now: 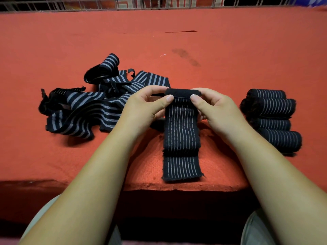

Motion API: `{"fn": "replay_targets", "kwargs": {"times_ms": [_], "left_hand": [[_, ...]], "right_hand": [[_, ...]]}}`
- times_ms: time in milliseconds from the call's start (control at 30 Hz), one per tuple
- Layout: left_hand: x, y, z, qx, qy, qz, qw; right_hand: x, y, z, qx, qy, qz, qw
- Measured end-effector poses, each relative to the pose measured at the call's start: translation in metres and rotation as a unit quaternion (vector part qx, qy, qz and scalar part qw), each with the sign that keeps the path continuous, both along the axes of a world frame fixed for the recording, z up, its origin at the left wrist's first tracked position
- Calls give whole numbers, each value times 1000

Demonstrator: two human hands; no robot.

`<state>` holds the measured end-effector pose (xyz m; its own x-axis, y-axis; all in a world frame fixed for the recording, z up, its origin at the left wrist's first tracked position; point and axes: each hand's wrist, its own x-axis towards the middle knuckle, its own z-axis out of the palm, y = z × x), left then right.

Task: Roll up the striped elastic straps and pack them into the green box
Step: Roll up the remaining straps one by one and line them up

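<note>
While I watched the head view, both hands met at frame centre on one striped strap point(181, 131). Left hand point(146, 105) pinched the strap's rolled-over top end from the left, thumb on the front. Right hand point(212, 106) pinched the same end from the right, thumb also on the front. The hands were close together, with just the strap's width between them. The rest of the strap ran down to lower centre, its free end lying on the red table cover point(230, 50) near the front edge. Loose straps point(88, 106) lay in a tangled pile at centre left. Four rolled straps point(272, 121) sat side by side at centre right, touching, well apart from the pile. A wire rack point(123, 4) ran along the top edge.
</note>
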<state>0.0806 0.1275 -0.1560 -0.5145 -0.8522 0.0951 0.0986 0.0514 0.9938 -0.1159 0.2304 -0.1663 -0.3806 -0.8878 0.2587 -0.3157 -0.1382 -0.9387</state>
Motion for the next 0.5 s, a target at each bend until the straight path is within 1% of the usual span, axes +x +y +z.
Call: {"fn": "replay_targets", "kwargs": {"times_ms": [167, 267, 367, 500], "left_hand": [[-3, 3, 2, 7, 3, 7, 1000], [-3, 3, 3, 7, 11, 4, 1000], [-3, 3, 3, 14, 22, -4, 1000], [-3, 5, 2, 23, 30, -8, 999]], "right_hand": [[0, 0, 1, -17, -19, 5, 1000], [-2, 0, 1, -9, -34, 11, 999], [-1, -1, 1, -13, -79, 16, 997], [-1, -2, 0, 5, -83, 7, 997]]}}
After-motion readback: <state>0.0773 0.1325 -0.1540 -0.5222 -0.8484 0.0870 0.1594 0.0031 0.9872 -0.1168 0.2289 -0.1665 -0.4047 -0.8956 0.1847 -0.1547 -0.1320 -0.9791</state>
